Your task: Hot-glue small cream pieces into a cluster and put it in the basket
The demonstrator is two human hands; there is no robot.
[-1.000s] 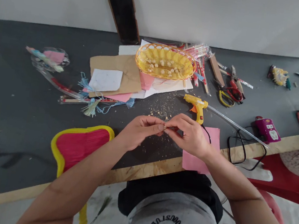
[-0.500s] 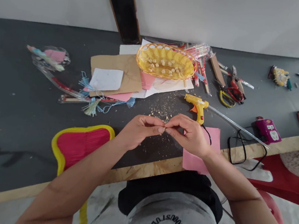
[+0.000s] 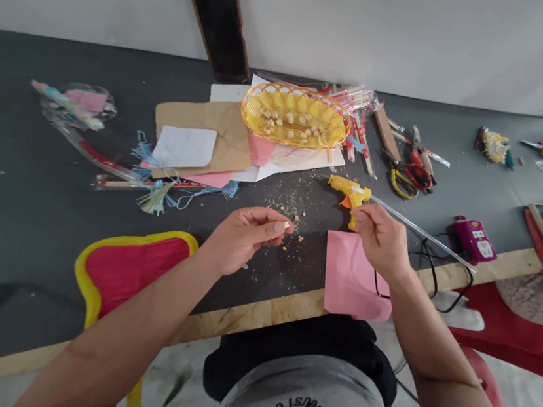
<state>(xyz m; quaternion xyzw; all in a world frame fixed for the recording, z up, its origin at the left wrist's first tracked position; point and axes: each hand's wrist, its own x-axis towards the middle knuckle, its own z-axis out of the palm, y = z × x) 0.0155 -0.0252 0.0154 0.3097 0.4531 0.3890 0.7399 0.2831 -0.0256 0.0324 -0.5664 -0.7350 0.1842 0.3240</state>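
Between the thumb and fingers of my left hand is a small pale piece, mostly covered, its kind unclear. Farther right, my right hand is closed, its fingertips at the lower handle of a yellow hot glue gun, which lies on its side on the table. Pale crumbs are scattered over the dark tabletop around my left hand. Beyond them stands a yellow woven basket with several small pale flower-like pieces inside.
Pink paper lies below the glue gun. A clear glue stick extends towards a purple power block. Pliers lie right of the basket. Cardboard and tassels lie left; a phone leans at the back.
My hands have parted. The right one has moved right to the glue gun handle, while the left stays over the crumbs with the pale piece now showing. The view has shifted slightly.
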